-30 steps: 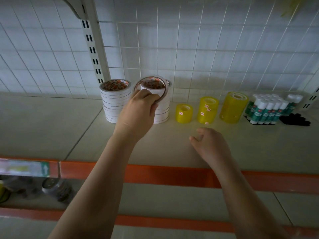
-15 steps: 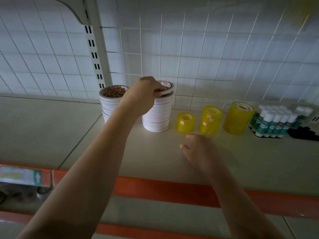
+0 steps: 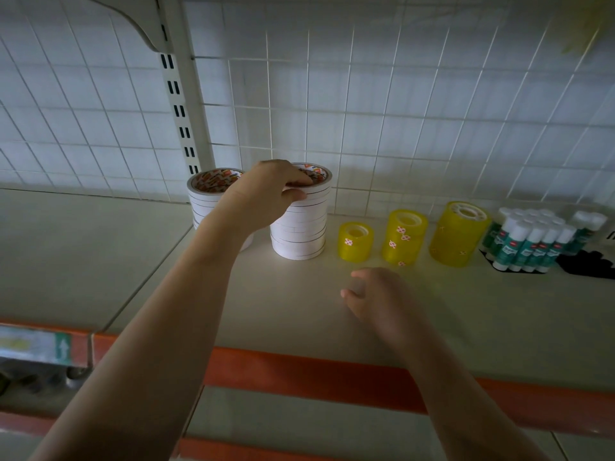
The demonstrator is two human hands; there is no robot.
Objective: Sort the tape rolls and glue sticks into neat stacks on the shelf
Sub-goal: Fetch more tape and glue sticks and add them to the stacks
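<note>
Two stacks of white tape rolls stand at the back of the shelf [image 3: 466,314]: a left stack [image 3: 206,197] and a right stack [image 3: 299,231]. My left hand [image 3: 266,191] grips the top white roll [image 3: 316,181] of the right stack, fingers over its rim and thumb on its side. To the right stand three yellow tape stacks: a short one [image 3: 355,241], a taller one [image 3: 403,236] and a wide one [image 3: 459,232]. A cluster of upright glue sticks [image 3: 532,239] with white caps follows. My right hand [image 3: 379,297] hovers low over the shelf, fingers loosely curled, holding nothing.
A white wire grid [image 3: 399,111] backs the shelf, with a slotted upright post [image 3: 181,104] at the left. Black items [image 3: 585,262] lie right of the glue sticks. An orange rail [image 3: 316,374] edges the shelf front, with a lower shelf [image 3: 299,420] beneath.
My left hand carried a white tape roll from in front of the right stack down onto its top. My right hand stayed low over the shelf, shifting little.
</note>
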